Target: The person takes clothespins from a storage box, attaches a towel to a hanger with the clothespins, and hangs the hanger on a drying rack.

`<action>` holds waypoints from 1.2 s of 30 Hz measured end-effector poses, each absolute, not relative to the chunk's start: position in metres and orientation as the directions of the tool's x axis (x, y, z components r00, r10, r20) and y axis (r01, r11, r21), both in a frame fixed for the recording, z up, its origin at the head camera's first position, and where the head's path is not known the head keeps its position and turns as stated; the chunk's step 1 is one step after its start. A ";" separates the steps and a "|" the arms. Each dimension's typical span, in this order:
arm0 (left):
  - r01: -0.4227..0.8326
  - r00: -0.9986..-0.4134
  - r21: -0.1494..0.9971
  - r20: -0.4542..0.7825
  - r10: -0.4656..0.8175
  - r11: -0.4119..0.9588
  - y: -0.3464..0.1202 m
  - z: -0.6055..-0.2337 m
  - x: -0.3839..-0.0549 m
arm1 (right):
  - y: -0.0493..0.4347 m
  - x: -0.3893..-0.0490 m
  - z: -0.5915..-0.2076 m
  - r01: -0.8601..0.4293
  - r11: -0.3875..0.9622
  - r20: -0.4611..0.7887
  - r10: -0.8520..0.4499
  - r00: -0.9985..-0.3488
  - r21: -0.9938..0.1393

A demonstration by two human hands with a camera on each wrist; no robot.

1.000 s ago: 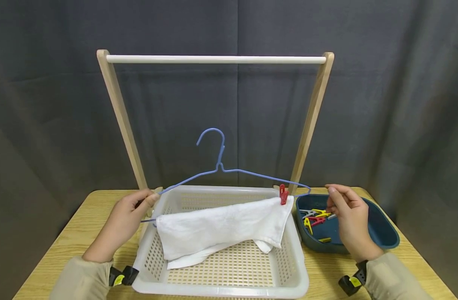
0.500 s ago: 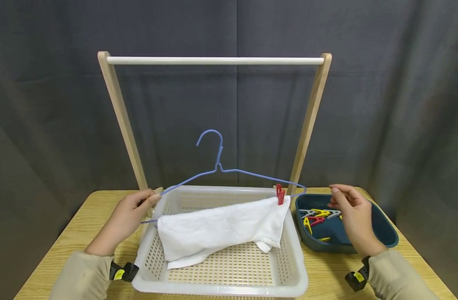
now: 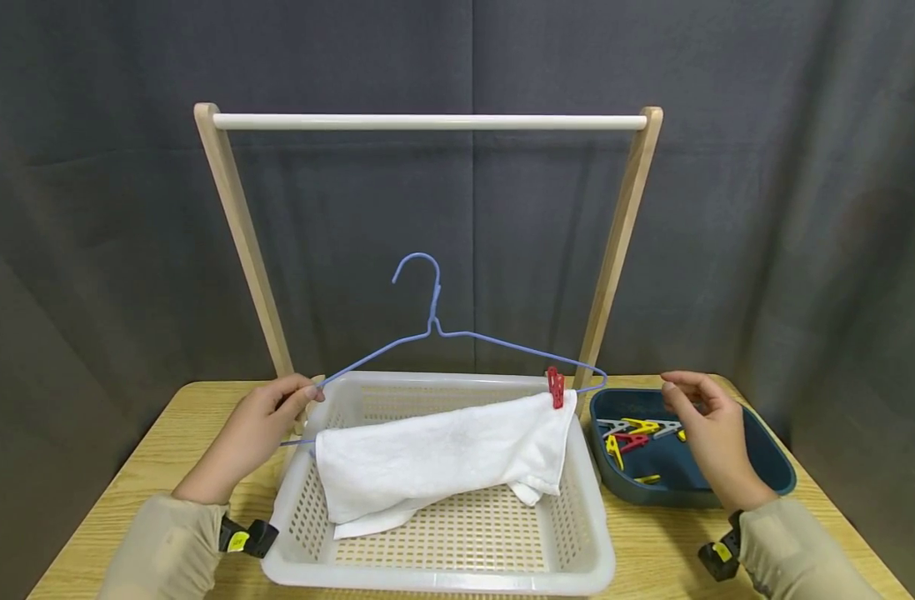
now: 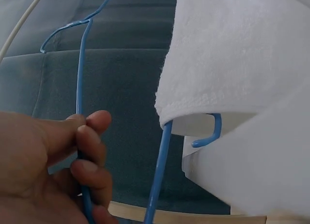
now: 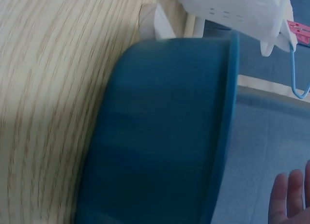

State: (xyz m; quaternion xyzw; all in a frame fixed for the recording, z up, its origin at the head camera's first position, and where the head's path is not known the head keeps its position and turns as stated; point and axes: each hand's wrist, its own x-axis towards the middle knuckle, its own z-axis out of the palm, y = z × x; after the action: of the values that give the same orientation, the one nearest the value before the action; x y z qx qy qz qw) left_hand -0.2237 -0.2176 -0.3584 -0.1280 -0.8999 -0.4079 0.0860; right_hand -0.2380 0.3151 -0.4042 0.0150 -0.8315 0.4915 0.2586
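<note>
My left hand [image 3: 266, 421] pinches the left shoulder of a blue wire hanger [image 3: 517, 345], and the left wrist view has the fingers curled round the wire. Over the hanger's lower bar drapes a white towel [image 3: 442, 454], above a white basket. A red clothespin [image 3: 556, 388] sits at the towel's upper right corner, on the bar. My right hand [image 3: 716, 437] hovers above a dark blue bin [image 3: 761, 446] with fingers loosely bent and nothing visible in them; several fingers show at the edge of the right wrist view. Yellow, red and grey clothespins [image 3: 632, 442] lie inside the bin.
The perforated white basket [image 3: 438, 581] stands at the table's front middle, left of the bin. Behind it rises a wooden rack with a white crossbar [image 3: 427, 122]. The wooden table [image 3: 153, 450] ends against a grey curtain [image 3: 802, 208].
The hanger's right end and the red clothespin have shifted a little left, and the hook has lately risen slightly. My right hand has drawn slightly right, away from the hanger.
</note>
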 end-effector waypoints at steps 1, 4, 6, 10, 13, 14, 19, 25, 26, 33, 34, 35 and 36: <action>0.306 -0.951 0.710 0.263 0.164 0.634 -0.218 -0.359 -0.224 | 0.316 -0.239 -0.405 -0.273 0.538 0.446 0.222 -0.867 -0.797; 0.314 -0.948 0.704 0.265 0.174 0.637 -0.220 -0.358 -0.224 | 0.318 -0.241 -0.406 -0.255 0.617 0.449 0.180 -0.875 -0.744; 0.324 -0.945 0.696 0.268 0.187 0.641 -0.221 -0.358 -0.224 | 0.320 -0.242 -0.407 -0.251 0.667 0.447 0.138 -0.884 -0.701; 0.344 -0.939 0.686 0.259 0.227 0.641 -0.226 -0.359 -0.225 | 0.325 -0.244 -0.409 -0.252 0.737 0.421 0.048 -0.906 -0.627; 0.379 -0.925 0.689 0.261 0.276 0.618 -0.232 -0.362 -0.228 | 0.327 -0.247 -0.409 -0.248 0.767 0.379 -0.007 -0.925 -0.592; 0.394 -0.918 0.693 0.265 0.296 0.603 -0.234 -0.363 -0.229 | 0.328 -0.248 -0.409 -0.246 0.774 0.363 -0.023 -0.932 -0.583; 0.449 -0.883 0.727 0.272 0.383 0.520 -0.243 -0.365 -0.235 | 0.332 -0.255 -0.406 -0.229 0.809 0.269 -0.091 -0.959 -0.542; 0.439 -0.879 0.740 0.237 0.413 0.510 -0.244 -0.361 -0.239 | 0.340 -0.263 -0.401 -0.245 0.847 0.201 -0.168 -0.965 -0.472; 0.437 -0.880 0.740 0.233 0.413 0.512 -0.244 -0.361 -0.240 | 0.340 -0.264 -0.401 -0.252 0.847 0.188 -0.183 -0.965 -0.468; 0.412 -0.892 0.736 0.204 0.404 0.538 -0.245 -0.363 -0.244 | 0.338 -0.277 -0.393 -0.321 0.840 0.094 -0.312 -0.945 -0.437; 0.404 -0.895 0.736 0.196 0.400 0.544 -0.245 -0.364 -0.244 | 0.338 -0.280 -0.392 -0.332 0.837 0.083 -0.330 -0.940 -0.435; 0.396 -0.899 0.736 0.189 0.395 0.549 -0.245 -0.365 -0.244 | 0.336 -0.281 -0.391 -0.339 0.836 0.074 -0.342 -0.937 -0.431; 0.390 -0.902 0.736 0.184 0.391 0.554 -0.245 -0.365 -0.244 | 0.335 -0.283 -0.390 -0.346 0.837 0.064 -0.354 -0.933 -0.423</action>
State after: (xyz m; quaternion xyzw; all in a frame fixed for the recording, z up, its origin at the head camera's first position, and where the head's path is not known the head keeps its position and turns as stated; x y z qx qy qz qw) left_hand -0.2444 -0.2455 -0.3653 -0.2215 -0.8813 -0.4173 -0.0005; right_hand -0.2833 0.3354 -0.3897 0.1826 -0.9585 0.2189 -0.0085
